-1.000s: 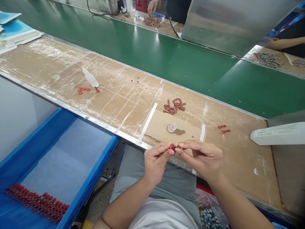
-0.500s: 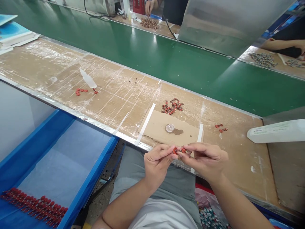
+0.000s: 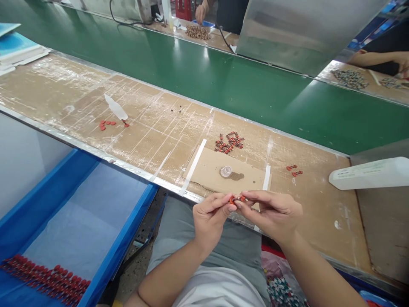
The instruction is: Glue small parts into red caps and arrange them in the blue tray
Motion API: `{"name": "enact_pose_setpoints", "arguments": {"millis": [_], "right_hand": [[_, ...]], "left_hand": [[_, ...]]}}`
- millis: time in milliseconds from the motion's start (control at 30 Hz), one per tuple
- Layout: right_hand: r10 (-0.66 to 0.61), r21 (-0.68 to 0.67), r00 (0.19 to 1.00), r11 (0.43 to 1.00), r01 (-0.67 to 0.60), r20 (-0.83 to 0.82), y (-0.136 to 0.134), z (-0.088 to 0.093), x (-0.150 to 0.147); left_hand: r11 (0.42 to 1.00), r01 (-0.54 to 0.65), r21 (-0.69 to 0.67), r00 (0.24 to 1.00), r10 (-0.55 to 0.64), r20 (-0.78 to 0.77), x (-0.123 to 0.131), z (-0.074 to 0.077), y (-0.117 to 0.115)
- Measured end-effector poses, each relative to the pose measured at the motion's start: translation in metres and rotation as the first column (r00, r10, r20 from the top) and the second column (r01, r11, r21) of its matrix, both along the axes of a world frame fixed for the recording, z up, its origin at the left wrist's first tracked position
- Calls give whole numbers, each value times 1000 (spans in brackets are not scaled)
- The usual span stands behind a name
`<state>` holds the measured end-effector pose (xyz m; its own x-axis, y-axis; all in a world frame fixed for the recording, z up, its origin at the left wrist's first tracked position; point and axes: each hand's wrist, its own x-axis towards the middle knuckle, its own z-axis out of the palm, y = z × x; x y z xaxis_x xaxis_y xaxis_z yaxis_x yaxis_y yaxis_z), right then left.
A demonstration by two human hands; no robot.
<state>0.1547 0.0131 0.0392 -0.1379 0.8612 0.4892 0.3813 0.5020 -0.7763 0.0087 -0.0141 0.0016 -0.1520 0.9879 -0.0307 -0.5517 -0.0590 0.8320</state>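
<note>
Between my two hands, over the table's front edge, is a small red and dark figurine (image 3: 237, 199). My left hand (image 3: 209, 215) pinches its red round end, and my right hand (image 3: 271, 211) pinches the other end; fingertips cover much of it. Just beyond, a small clear cup (image 3: 226, 171) stands on a cardboard sheet (image 3: 211, 160) beside a dark stain. Behind the sheet lies a pile of red and dark figurine pieces (image 3: 229, 143). Two red figurines on bases (image 3: 294, 170) are to the right.
A white bottle (image 3: 367, 174) lies at the right. Leftward are a white squeeze bottle (image 3: 115, 106) and several red discs (image 3: 107, 123). A blue bin (image 3: 128, 213) holds rows of red figurines (image 3: 47, 277). Past the green belt (image 3: 191, 68), a co-worker's hand (image 3: 200, 13) hovers near small parts.
The view has shifted slightly, so things on the table appear a little further left. Both hands keep their pinch on the figurine, nearly unmoved.
</note>
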Motion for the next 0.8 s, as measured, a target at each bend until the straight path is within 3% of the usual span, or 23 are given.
{"name": "enact_pose_setpoints", "arguments": {"millis": [433, 800], "right_hand": [[-7, -16, 1000, 1000, 7, -18, -1, 2, 0], [19, -110, 996, 994, -29, -87, -3, -5, 2]], "left_hand": [[1000, 10, 10, 1000, -10, -14, 2, 0, -1], [989, 2, 145, 997, 8, -73, 1, -6, 0]]}}
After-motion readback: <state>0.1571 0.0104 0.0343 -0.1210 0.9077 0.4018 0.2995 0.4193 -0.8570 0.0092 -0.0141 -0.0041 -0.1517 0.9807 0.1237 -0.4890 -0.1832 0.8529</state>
